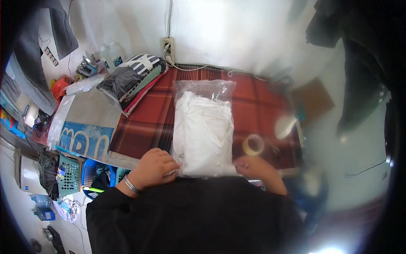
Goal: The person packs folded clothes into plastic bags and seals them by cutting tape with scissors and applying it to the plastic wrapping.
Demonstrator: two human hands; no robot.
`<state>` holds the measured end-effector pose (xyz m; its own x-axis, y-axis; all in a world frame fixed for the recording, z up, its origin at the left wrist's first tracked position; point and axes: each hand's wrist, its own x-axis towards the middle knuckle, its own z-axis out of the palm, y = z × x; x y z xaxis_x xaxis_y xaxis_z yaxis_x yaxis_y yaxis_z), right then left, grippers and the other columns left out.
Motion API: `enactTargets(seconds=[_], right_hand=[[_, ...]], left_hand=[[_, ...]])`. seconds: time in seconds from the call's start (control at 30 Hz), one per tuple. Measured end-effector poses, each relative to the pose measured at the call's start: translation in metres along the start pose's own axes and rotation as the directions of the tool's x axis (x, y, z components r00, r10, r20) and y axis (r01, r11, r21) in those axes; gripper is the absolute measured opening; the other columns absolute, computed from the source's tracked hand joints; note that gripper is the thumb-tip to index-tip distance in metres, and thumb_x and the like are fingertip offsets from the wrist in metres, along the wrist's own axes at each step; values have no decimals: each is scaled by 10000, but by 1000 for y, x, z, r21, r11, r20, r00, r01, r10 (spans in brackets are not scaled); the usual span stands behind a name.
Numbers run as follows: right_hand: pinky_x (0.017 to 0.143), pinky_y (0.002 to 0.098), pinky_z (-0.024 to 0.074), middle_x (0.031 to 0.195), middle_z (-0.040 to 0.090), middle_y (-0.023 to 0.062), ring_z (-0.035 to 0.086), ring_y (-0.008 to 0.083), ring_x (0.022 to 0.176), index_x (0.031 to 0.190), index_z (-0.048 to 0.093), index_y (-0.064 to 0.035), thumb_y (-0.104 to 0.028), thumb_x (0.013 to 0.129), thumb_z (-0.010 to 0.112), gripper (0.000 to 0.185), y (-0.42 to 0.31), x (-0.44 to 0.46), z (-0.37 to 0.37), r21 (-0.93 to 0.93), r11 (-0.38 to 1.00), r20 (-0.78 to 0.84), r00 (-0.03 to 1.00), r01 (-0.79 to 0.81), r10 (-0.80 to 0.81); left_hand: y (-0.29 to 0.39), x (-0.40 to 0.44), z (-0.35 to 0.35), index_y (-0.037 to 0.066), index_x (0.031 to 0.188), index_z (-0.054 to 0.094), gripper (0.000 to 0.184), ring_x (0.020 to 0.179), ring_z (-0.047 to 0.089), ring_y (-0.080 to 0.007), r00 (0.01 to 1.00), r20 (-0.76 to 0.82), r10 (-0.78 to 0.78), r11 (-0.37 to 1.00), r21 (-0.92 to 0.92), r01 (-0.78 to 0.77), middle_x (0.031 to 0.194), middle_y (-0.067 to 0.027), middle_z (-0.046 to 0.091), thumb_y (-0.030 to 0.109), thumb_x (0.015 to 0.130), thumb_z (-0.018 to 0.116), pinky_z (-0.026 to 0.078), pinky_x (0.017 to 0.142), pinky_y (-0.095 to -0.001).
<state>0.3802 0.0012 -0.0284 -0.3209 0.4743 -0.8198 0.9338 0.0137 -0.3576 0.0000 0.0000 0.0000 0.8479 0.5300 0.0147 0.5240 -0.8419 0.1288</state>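
A clear plastic bag (204, 86) with folded white cloth (205, 131) inside lies flat on a red plaid cloth (258, 101), its long side pointing away from me. At the bag's near left corner, my left hand (156, 168) is closed on the plastic edge. My right hand (253, 167) pinches the near right corner. A roll of clear tape (253, 144) rests on the plaid cloth just beyond my right hand.
Bagged folded clothes (133, 80) are stacked at the back left. Bottles (111, 55) stand by the wall, near a socket (168, 48). Baskets (69, 175) sit below the left edge. A brown cardboard piece (313, 100) is at the right.
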Motion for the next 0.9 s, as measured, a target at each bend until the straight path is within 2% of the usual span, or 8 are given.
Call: enactTargets(seconds=[0.07, 0.2, 0.3, 0.37, 0.57, 0.77, 0.83, 0.9], right_hand=[[1144, 411, 262, 1515, 357, 158, 370, 327, 1379, 1369, 521, -97, -354, 855, 683, 598, 5, 14, 1, 441, 716, -653, 740, 541, -157], [1150, 521, 185, 1562, 221, 196, 199, 385, 1444, 1459, 402, -131, -521, 845, 642, 766, -34, 43, 5, -366, 821, -808, 288, 439, -514], [1084, 677, 172, 1565, 207, 190, 175, 433, 1432, 1456, 408, -184, -643, 812, 583, 810, -54, 77, 9, -429, 747, -760, 245, 508, -602], [1111, 618, 188, 1563, 222, 186, 184, 424, 1435, 1443, 437, -189, -596, 814, 609, 769, -65, 73, -3, -434, 785, -746, 313, 442, -588], [1105, 452, 317, 1458, 417, 184, 380, 394, 1348, 1400, 493, -160, -427, 815, 685, 671, -41, 76, -15, -472, 710, -743, 199, 523, -640], [1095, 384, 330, 1444, 432, 197, 431, 293, 1317, 1422, 392, 27, -367, 892, 664, 714, -23, 139, -52, 378, 184, -924, 356, 907, 143], [1098, 373, 327, 1472, 392, 205, 411, 288, 1332, 1467, 306, 28, -379, 908, 650, 773, -41, 151, -55, 522, 274, -852, 478, 808, 213], [1096, 362, 329, 1491, 358, 208, 400, 288, 1343, 1493, 238, 25, -417, 920, 618, 818, -34, 183, -40, 493, 336, -870, 457, 803, 184]], left_hand=[[-20, 6, 4, 47, 1178, 610, 318, 942, 661, -243, 936, -297, -187, 931, -358, 72, 1076, -85, 676, 212, 906, 617, 472, 944, -372], [-46, 45, 45, -4, 1269, 541, 459, 1057, 613, -293, 666, -185, -723, 378, -913, 157, 1199, -171, 621, 223, 881, 639, 449, 976, -386], [-63, 64, 76, -31, 1358, 454, 610, 1242, 494, -373, 479, -239, -845, 367, -909, 195, 1362, -247, 492, 270, 868, 657, 400, 1042, -398], [-40, 71, 76, 22, 1436, 386, 697, 1386, 317, -417, 596, -473, -649, 746, -549, 377, 1496, -255, 329, 345, 873, 641, 316, 1103, -499], [24, 75, 25, 170, 1449, 417, 688, 1429, 257, -393, 898, -182, -401, 916, -85, 392, 1547, -172, 285, 472, 863, 615, 242, 1060, -687], [13, 89, 4, 126, 1394, 476, 608, 1350, 420, -293, 972, -150, -179, 984, -10, 180, 1440, -151, 455, 417, 883, 630, 339, 1067, -555], [-27, 90, 28, 81, 1393, 477, 592, 1312, 465, -298, 827, -39, -561, 312, -935, 167, 1443, -137, 472, 455, 939, 549, 343, 1091, -432], [-77, 103, 69, 25, 1419, 416, 646, 1275, 492, -297, 507, -345, -790, 409, -912, 17, 1401, -185, 498, 452, 951, 537, 367, 1066, -354]])
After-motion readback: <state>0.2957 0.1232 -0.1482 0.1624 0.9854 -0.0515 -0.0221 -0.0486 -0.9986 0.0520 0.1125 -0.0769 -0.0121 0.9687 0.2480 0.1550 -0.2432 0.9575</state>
